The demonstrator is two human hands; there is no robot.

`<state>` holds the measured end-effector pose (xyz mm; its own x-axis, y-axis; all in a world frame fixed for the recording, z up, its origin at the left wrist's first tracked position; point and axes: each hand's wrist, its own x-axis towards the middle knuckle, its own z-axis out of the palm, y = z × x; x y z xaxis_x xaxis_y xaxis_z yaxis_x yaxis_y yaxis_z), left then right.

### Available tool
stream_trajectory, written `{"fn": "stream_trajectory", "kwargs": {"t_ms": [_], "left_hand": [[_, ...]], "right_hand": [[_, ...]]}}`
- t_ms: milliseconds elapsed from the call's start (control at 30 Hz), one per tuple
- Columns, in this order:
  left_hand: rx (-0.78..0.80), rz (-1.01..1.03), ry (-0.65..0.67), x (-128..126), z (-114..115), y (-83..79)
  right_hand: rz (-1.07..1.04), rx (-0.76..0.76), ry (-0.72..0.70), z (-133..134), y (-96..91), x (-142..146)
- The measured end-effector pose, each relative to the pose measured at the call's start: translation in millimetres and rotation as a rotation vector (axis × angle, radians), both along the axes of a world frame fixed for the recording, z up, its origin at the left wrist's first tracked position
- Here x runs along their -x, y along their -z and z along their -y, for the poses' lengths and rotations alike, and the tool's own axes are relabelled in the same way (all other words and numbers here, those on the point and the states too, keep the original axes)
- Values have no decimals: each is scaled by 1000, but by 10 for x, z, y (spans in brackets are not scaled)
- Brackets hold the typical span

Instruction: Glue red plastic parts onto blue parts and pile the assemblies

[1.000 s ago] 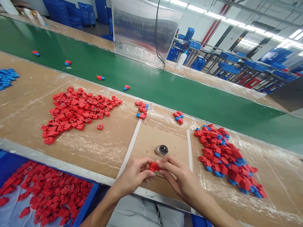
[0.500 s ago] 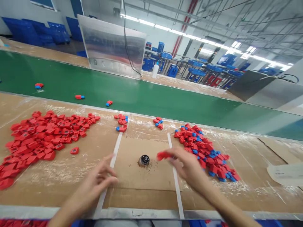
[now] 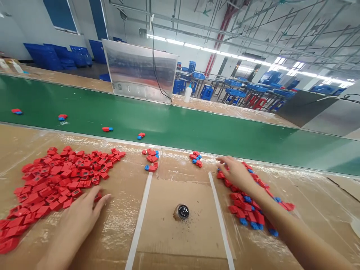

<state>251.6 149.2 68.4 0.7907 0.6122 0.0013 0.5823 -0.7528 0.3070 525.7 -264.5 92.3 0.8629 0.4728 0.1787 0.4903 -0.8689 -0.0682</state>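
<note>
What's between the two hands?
Head view: between the left hand and right hand lie two white tape strips flanking a cardboard patch bearing a round black-topped object.

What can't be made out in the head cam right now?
Head view:
Left hand: hides what lies beneath it; can't tell if it holds a piece.
Right hand: it and the forearm cover part of the red-and-blue pile; any grip is hidden.
Red pile: cut off by the left edge.
Round black-topped object: markings too small.

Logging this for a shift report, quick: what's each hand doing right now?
Left hand: open, empty, beside the red plastic pieces.
Right hand: open, nothing visible held, over the red-and-blue pieces.
</note>
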Motion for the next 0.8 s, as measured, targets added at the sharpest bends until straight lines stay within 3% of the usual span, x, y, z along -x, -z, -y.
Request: {"fn": "stream_trajectory", "kwargs": {"t_ms": [100,200,400,500,633,800], "left_hand": [[-9,-91,66,7,44,-74],[161,27,146,102,95,-114],[715,372,138,321,398,-20],[889,433,114,344,554,36],[833,433,156,347,673,85],[716,380,306,380,815,61]], "right_hand": [[-72,67,-37,-562,198,-11],[-84,135,19,-875,321,-13],[-107,245,-8,-1053,289,117],[-132,277,-60,-1056,245,202],[-151,274,-139,-947,222,324],[-193,182,-222,-724,225,423]]}}
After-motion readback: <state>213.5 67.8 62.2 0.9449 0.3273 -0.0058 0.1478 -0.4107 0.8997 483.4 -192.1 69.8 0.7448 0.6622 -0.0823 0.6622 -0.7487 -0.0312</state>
